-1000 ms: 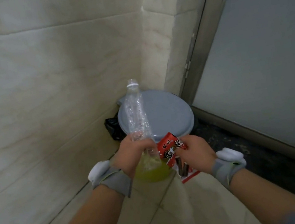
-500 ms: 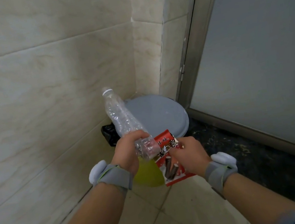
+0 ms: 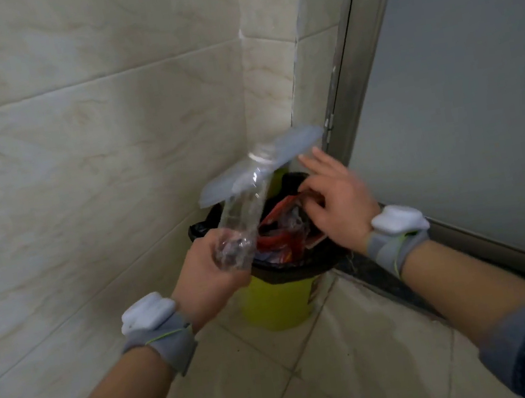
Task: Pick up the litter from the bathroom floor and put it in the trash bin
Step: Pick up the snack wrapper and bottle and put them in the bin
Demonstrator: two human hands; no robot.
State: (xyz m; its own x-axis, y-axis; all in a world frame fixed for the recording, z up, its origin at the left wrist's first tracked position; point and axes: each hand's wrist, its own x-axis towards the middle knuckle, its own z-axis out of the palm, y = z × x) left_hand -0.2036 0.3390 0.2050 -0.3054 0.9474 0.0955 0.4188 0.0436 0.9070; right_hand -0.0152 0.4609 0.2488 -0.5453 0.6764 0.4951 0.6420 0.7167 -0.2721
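Observation:
A yellow trash bin [image 3: 273,304] with a black liner stands in the tiled corner, its grey lid [image 3: 293,143] raised. My left hand [image 3: 208,277] grips the base of a crushed clear plastic bottle [image 3: 243,216], which tilts up over the bin's near-left rim towards the lid. My right hand [image 3: 337,200] hovers over the bin's mouth with fingers spread and nothing in it. A red snack wrapper [image 3: 280,230] lies inside the bin among other litter, just below that hand.
Beige tiled walls [image 3: 88,141] close the left and back sides. A metal-framed frosted door [image 3: 476,76] stands on the right, with a dark threshold strip along its base. Beige floor tiles [image 3: 319,380] lie in front of the bin.
The bin's lid has swung up and the bin is open. My right hand has let go of the red wrapper, which now lies inside. The bottle has tilted over the bin.

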